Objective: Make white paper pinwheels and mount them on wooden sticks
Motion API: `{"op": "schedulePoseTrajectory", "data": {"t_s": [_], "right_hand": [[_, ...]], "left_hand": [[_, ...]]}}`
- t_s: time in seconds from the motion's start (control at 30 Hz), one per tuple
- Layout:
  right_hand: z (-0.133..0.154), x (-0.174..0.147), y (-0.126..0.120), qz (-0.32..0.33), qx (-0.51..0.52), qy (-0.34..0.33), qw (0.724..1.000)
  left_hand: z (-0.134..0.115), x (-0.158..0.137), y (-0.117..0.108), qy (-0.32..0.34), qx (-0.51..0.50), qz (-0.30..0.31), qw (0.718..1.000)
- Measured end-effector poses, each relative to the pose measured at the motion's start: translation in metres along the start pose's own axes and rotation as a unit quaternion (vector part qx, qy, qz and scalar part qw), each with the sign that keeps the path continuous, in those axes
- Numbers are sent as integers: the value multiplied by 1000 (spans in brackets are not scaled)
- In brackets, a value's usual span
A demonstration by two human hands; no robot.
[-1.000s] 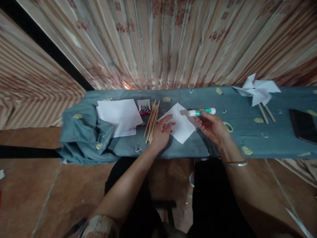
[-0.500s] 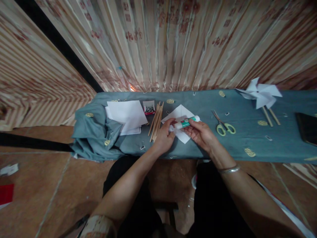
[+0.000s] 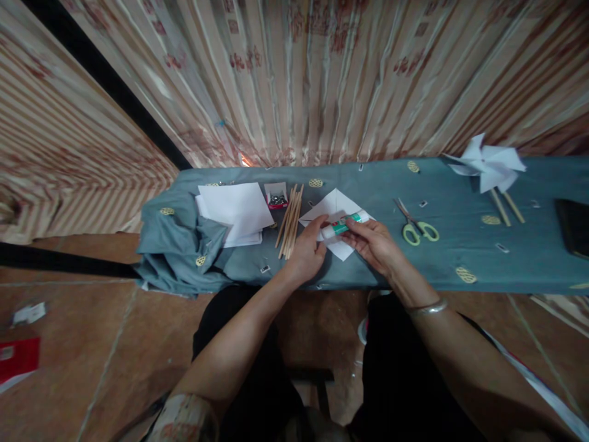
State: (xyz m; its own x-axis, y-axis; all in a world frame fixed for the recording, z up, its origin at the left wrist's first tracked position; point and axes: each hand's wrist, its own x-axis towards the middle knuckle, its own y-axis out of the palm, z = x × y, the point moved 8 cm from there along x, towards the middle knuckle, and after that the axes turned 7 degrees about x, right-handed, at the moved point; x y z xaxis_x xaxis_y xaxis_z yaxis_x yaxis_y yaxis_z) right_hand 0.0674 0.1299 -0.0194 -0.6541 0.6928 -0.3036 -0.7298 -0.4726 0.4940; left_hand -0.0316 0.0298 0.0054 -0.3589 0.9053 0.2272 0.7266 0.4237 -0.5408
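A green-and-white glue stick (image 3: 341, 226) is held level between both hands, over a square of white paper (image 3: 337, 201) turned corner-up on the cloth. My left hand (image 3: 307, 250) pinches its left white end with thumb and fingers. Around the green body and right end, my right hand (image 3: 372, 242) has its thumb on top and its fingers underneath. Cut lines or creases run in from the paper's corners; its middle lies partly hidden under the stick and hands. Green-handled scissors (image 3: 414, 228) lie to the right of my right hand.
Several wooden sticks (image 3: 289, 222) lie left of the paper, beside a small box (image 3: 277, 196) of metal pieces and stacked white paper (image 3: 237, 212). Paper pinwheels (image 3: 490, 162) on sticks and a dark flat object (image 3: 573, 227) lie at right. A curtain (image 3: 322, 86) hangs behind.
The left hand's fingers have closed up against the glue stick's left end, and the stick has shifted slightly left. The whole view has tilted a little.
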Motion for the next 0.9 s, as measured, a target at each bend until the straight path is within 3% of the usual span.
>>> {"op": "schedulePoseTrajectory", "data": {"t_s": [0.47, 0.7, 0.9], "right_hand": [[1, 0, 2, 8, -42, -17, 999], [-10, -5, 8, 1, -37, 32, 999], [-22, -9, 22, 20, -45, 43, 998]], "left_hand": [[-1, -1, 4, 10, 8, 12, 1000], [2, -5, 3, 20, -2, 1, 1000], [4, -19, -8, -12, -5, -12, 1000]]}}
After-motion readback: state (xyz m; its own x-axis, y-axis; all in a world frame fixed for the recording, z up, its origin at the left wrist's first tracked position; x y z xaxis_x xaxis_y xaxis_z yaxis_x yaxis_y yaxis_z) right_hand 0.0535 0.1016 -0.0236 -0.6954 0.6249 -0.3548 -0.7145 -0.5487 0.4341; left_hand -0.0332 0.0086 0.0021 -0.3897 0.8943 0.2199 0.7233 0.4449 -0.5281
